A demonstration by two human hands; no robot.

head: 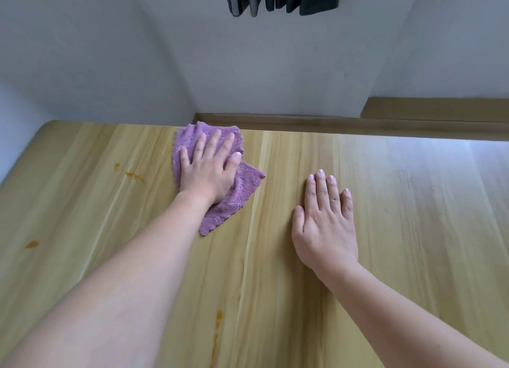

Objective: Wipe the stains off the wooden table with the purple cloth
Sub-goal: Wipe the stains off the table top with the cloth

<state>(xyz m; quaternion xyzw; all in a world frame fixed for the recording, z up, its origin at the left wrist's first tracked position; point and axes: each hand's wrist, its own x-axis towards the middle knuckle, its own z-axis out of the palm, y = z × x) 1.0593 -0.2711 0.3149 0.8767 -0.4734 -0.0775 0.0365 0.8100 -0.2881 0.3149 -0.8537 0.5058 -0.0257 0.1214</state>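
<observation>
Two hands are lying flat on the wooden surface [385, 202]: left hand [209, 169], fingers spread, is pressing the purple cloth [237, 199] near the far edge, hiding its middle; right hand [325, 224] is resting bare, fingers straight.

Soft daylight, pale glare on the table [413, 169], wide-angle edge bending.

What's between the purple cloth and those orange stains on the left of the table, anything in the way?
Nothing visible. The left hand presses the purple cloth flat near the far edge of the wooden table; bare wood runs from it to the nearest stains. The right hand rests on the other side.
</observation>
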